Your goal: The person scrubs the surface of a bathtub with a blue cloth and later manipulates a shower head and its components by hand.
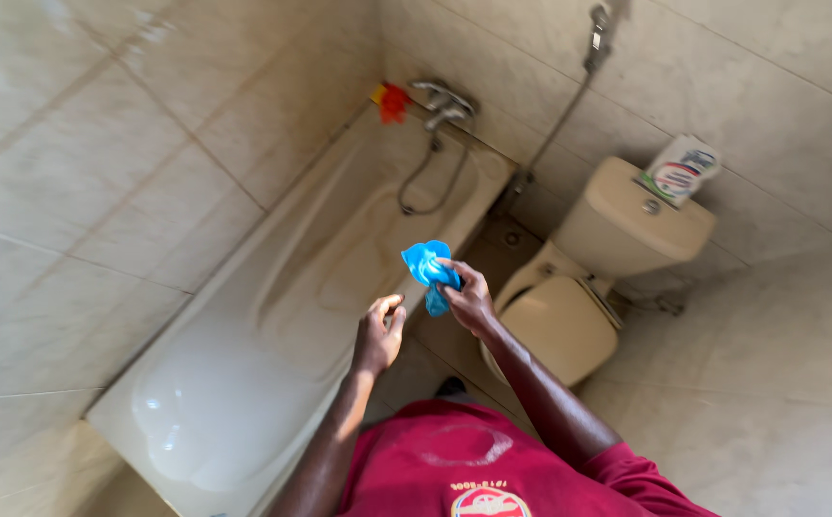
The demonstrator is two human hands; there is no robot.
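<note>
My right hand [470, 301] grips a crumpled bright blue cloth [427, 268] and holds it up over the near edge of a cream bathtub [272, 316]. Just to its left, my left hand [380, 333] hovers close below the cloth with fingers loosely curled and nothing in it. Both hands are above the tub's rim, in front of my red shirt.
A cream toilet [569, 316] with its lid down stands to the right, and a white bag [681, 170] rests on its cistern [632, 213]. A chrome tap [444, 103] with a hose and a red item [394, 101] sit at the tub's far end. Beige tiled walls surround everything.
</note>
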